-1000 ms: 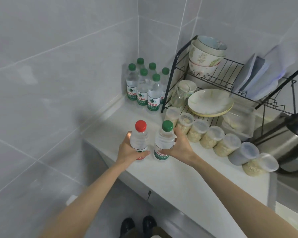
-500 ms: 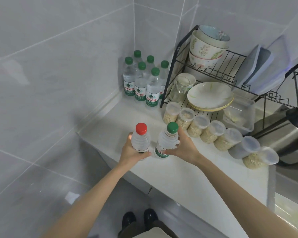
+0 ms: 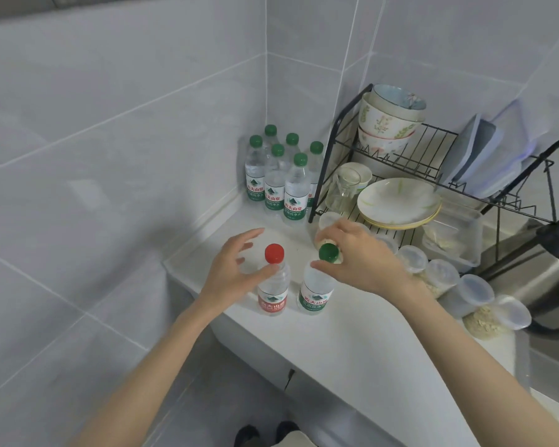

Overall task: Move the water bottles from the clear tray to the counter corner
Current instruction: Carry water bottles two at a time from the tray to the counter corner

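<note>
Two clear plastic water bottles stand upright side by side near the front edge of the white counter [image 3: 352, 343]: a red-capped bottle with a red label [image 3: 273, 285] on the left and a green-capped bottle with a green label [image 3: 317, 290] on the right. The left hand [image 3: 231, 272] sits at the red-capped bottle's left, fingers spread wide, only the thumb tip touching its neck just under the cap. The right hand [image 3: 359, 256] curves loosely over the green cap from the right, thumb against the bottle's shoulder, fingers not clamped. Farther back in the tiled corner stands a tight cluster of six green-capped water bottles [image 3: 281, 179], well apart from both hands. To its right is a black wire dish rack [image 3: 400, 162] holding bowls and plates, with a row of clear lidded jars [image 3: 446, 279] lying before it.
</note>
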`<state>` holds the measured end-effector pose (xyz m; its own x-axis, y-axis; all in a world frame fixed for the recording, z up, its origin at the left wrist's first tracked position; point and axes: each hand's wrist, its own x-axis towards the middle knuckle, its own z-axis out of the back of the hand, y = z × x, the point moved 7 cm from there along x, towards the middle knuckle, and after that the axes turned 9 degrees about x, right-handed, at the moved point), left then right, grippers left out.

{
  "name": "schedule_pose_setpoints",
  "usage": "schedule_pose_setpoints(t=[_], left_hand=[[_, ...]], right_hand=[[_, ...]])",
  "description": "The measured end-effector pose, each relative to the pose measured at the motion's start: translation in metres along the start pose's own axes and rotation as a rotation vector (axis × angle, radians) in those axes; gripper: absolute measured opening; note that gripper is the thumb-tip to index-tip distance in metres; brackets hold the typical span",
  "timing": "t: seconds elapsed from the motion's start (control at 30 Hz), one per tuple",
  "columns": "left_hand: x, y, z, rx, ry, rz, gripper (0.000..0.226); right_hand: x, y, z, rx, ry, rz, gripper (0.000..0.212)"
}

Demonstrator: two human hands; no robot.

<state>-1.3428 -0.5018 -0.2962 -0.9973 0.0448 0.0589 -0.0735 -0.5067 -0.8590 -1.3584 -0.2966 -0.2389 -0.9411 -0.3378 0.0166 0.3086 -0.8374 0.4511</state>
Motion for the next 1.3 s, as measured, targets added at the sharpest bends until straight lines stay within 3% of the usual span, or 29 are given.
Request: schedule_pose_setpoints(t=[0.1,0.3,0.43,0.8,0.97,1.3], left_hand=[[0.007,-0.033,0.003,0.189,0.088,-0.127,0.052],[0.017,-0.049,-0.009,0.588,0.156,-0.206,0.036],[0.015,-0.046,-0.015,0.761,0.185,-0.168,0.046],[0.022,-0.040,0.003,0.611,0.060,-0.018,0.032],[0.047,-0.043,0.025,0.633,0.017,-0.071,0.031],[0.150,-0.037,0.058,0.709,0.110,-0.199,0.032]], right_hand=[[0.004,0.000,-0.006,-0.141,0.067,0.003,0.037],[0.008,-0.002,-0.009,-0.115,0.088,0.044,0.031],[0.006,-0.008,-0.013,-0.092,0.103,0.067,0.032],[0.014,-0.010,-0.014,0.200,0.044,0.095,0.026],[0.042,-0.005,-0.011,0.232,-0.017,0.103,0.028],[0.122,0.003,-0.016,0.264,-0.072,0.021,0.028]])
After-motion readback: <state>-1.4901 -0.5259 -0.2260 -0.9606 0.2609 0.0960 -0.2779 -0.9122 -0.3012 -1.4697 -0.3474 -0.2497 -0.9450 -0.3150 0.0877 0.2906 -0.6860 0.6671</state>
